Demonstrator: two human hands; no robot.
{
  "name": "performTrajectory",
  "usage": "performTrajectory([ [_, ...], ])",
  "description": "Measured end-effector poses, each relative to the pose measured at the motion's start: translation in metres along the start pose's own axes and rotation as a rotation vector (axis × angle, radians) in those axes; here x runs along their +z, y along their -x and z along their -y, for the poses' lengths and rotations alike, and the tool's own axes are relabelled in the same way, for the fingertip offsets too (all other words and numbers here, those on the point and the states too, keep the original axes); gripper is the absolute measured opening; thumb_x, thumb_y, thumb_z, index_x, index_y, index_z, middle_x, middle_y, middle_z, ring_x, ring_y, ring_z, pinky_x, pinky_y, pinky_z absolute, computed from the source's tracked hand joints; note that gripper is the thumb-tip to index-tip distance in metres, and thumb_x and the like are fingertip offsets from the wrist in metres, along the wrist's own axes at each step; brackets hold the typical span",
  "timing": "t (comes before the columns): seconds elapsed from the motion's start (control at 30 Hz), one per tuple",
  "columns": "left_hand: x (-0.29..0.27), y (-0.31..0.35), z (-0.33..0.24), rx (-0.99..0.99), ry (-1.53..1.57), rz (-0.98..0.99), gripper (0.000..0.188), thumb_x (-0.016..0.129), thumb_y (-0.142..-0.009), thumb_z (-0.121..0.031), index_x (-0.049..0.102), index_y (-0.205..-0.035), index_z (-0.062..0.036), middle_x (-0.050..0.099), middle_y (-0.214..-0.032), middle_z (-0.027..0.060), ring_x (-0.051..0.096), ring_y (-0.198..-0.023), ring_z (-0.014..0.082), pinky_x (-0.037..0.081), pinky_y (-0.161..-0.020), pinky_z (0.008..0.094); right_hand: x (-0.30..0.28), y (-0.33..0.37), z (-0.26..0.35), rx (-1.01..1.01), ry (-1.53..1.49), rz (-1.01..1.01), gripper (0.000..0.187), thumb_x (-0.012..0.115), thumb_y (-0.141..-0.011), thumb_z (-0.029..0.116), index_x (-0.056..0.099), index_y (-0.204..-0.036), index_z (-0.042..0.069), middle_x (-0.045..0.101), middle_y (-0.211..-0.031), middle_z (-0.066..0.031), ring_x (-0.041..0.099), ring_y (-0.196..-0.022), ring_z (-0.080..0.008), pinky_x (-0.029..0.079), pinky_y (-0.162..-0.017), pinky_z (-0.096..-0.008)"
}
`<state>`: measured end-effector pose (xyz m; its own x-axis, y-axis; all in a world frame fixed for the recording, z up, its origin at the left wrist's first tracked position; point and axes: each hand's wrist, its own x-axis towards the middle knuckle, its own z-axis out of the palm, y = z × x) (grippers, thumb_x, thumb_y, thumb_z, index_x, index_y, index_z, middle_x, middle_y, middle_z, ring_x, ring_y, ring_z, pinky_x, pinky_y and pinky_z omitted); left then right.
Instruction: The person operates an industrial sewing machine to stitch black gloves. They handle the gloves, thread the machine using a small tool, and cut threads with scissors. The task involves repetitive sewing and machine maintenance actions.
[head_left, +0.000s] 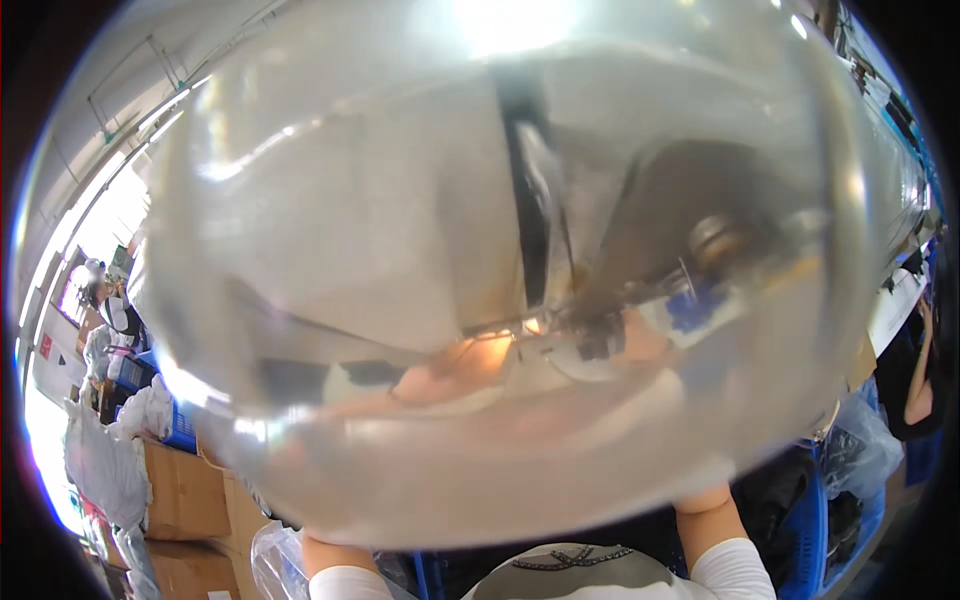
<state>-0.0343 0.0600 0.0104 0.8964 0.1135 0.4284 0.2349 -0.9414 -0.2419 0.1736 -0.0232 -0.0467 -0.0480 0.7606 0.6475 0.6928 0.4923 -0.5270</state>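
Plastic, apparently, clear and strongly curved: a shield-like sheet (350, 220) across most of the scene, smearing nearly everything beyond it with glare. From white sleeves (345, 583) at the near edge, forearms passing beneath the sheet's near rim, probably so as to keep both hands in sight through it. Beyond, left hand (455, 372) and right hand (645, 338) turned inward, beside a small warm glow (532, 325), likely for the sake of its light. Between them, a pale shape (580, 362), too blurred to identify; perhaps touched from both sides. Cannot tell whether fingers spread, pressed together or pinching anything. To the far side, a dark upright strip (530, 210); beyond the right hand, a blue patch (692, 310). Near right, a blue crate (812, 530), seemingly placed within reach; at left, stacked cardboard boxes (187, 490), presumably set aside to save room.
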Motion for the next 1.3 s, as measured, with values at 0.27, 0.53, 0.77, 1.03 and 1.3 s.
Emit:
performTrajectory([
  [0.27, 0.026, 0.011, -0.006, 0.005, -0.133, -0.105, 0.023, 0.063, -0.049, -0.006, 0.054, -0.067, 0.005, 0.048, -0.095, 0.0238, 0.051, -0.084, 0.0307, 0.045, -0.073, 0.0345, -0.01, -0.018, -0.007, 0.479, -0.728, 0.134, 0.041, 0.066, -0.064, 0.01, 0.049, -0.099, 0.001, 0.056, -0.086, -0.0078, 0.055, -0.076, -0.0171, 0.045, -0.069, -0.0283],
  [0.53, 0.048, 0.022, 0.006, -0.029, -0.141, -0.171, 0.021, 0.063, -0.059, -0.012, 0.056, -0.075, -0.0017, 0.046, -0.096, 0.0196, 0.049, -0.083, 0.0273, 0.044, -0.073, 0.0312, -0.007, -0.019, -0.013, 0.223, -0.27, 0.013, 0.035, 0.064, -0.062, 0.008, 0.052, -0.094, 0.002, 0.056, -0.086, -0.0091, 0.055, -0.078, -0.0214, 0.044, -0.07, -0.0307],
  [0.77, 0.008, 0.006, -0.026, -0.307, 0.189, -0.15, 0.029, 0.067, -0.057, -0.007, 0.056, -0.081, 0.0028, 0.05, -0.1, 0.0221, 0.053, -0.085, 0.0329, 0.047, -0.066, 0.0306, 0.007, -0.022, -0.02, 0.105, -0.075, 0.011, 0.03, 0.062, -0.061, 0.006, 0.055, -0.09, 0.003, 0.057, -0.086, -0.0102, 0.055, -0.079, -0.0251, 0.044, -0.072, -0.0328],
  [1.03, 0.026, 0.012, -0.067, -0.405, 0.765, -0.493, 0.04, 0.064, -0.065, 0.0, 0.052, -0.102, 0.0075, 0.053, -0.097, 0.0195, 0.054, -0.085, 0.0247, 0.044, -0.072, 0.0312, 0.005, -0.017, -0.003, 0.015, 0.112, -0.157, 0.025, 0.059, -0.059, 0.002, 0.058, -0.084, 0.003, 0.057, -0.084, -0.0122, 0.055, -0.078, -0.0295, 0.044, -0.072, -0.0352],
  [1.3, 0.04, -0.013, -0.096, -0.372, 0.737, -0.539, 0.066, 0.071, -0.066, -0.014, 0.037, -0.119, 0.0034, 0.041, -0.114, 0.0208, 0.045, -0.102, 0.03, 0.04, -0.081, 0.0378, -0.065, 0.007, 0.058, -0.023, 0.505, -0.53, 0.03, 0.048, -0.057, -0.01, 0.061, -0.083, -0.002, 0.06, -0.088, -0.0162, 0.058, -0.081, -0.0302, 0.046, -0.068, -0.0324],
])
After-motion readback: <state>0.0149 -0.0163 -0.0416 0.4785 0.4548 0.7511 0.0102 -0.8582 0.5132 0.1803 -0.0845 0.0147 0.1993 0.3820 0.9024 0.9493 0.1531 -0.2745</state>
